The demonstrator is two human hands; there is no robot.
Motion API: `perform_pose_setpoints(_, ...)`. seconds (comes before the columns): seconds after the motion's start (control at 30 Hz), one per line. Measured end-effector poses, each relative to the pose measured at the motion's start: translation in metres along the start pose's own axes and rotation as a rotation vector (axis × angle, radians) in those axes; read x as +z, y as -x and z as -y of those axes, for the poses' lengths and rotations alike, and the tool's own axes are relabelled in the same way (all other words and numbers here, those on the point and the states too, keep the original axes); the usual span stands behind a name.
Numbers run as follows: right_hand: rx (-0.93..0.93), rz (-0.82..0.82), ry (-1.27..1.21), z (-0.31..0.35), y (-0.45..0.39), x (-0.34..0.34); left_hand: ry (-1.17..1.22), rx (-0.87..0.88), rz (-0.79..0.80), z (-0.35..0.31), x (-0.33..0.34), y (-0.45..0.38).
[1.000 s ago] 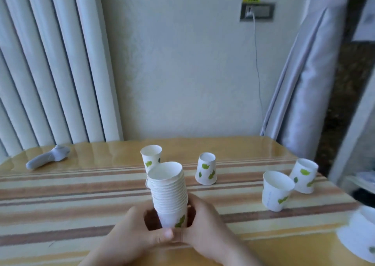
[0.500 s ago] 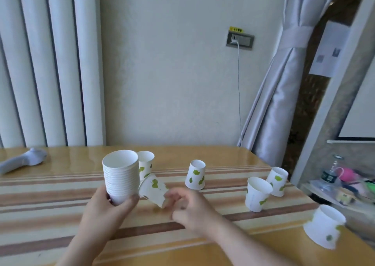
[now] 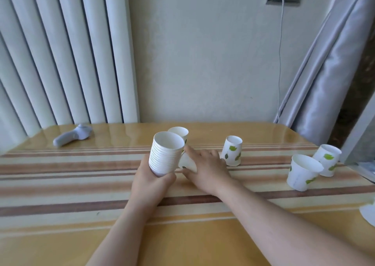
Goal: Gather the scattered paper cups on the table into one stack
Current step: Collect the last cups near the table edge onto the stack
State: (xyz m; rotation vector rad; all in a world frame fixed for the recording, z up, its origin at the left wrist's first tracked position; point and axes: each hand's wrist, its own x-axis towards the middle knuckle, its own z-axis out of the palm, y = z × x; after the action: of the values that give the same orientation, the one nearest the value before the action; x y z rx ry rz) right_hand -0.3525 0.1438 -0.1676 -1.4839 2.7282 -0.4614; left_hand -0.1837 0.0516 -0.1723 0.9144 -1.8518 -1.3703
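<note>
My left hand (image 3: 151,181) grips the bottom of a tall stack of white paper cups (image 3: 165,154), held upright above the striped table (image 3: 81,184). My right hand (image 3: 207,167) is closed on a single tipped cup (image 3: 185,162) just right of the stack. Behind the stack stands an upright cup (image 3: 179,133). An upside-down cup with green leaves (image 3: 232,150) stands to the right of my right hand. Two more cups stand at the far right: a tilted one (image 3: 302,172) and an upside-down one (image 3: 327,158).
A grey handheld device (image 3: 72,137) lies at the table's back left. Part of another white cup (image 3: 368,213) shows at the right edge. Vertical blinds, a wall socket with a cable and a grey curtain stand behind the table.
The stack went from both hands to my left hand alone. My right hand took hold of a single tipped cup and has brought it closer beside the stack. The camera view shifted.
</note>
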Motion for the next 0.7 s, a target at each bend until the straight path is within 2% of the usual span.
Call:
perform_pose_setpoints(0.07,0.029,-0.176,-0.268,-0.005,0.011,0.005,-0.019,0.014,-0.005,-0.001,0.001,0.001)
perform_pose_setpoints(0.17,0.203,-0.398,-0.882,-0.016,0.027,0.004,-0.082,0.045,0.000,-0.001,0.004,0.001)
perform_pose_setpoints(0.27,0.261,-0.509,-1.432,-0.031,0.035,-0.004,-0.155,0.093,-0.001,0.003,0.007,0.001)
perform_pose_setpoints(0.37,0.198,-0.510,-1.848,-0.047,0.041,-0.019,-0.282,0.158,0.003,0.006,0.010,0.002)
perform_pose_setpoints(0.47,0.046,-0.422,-1.907,-0.047,0.047,-0.033,-0.393,0.237,0.037,0.008,0.015,0.005)
perform_pose_setpoints(0.63,0.077,-0.335,-1.523,-0.036,0.044,-0.021,-0.458,0.304,0.054,0.009,0.020,0.006)
perform_pose_setpoints(0.7,0.049,-0.256,-1.465,-0.033,0.045,-0.017,-0.453,0.299,0.045,0.009,0.021,0.005)
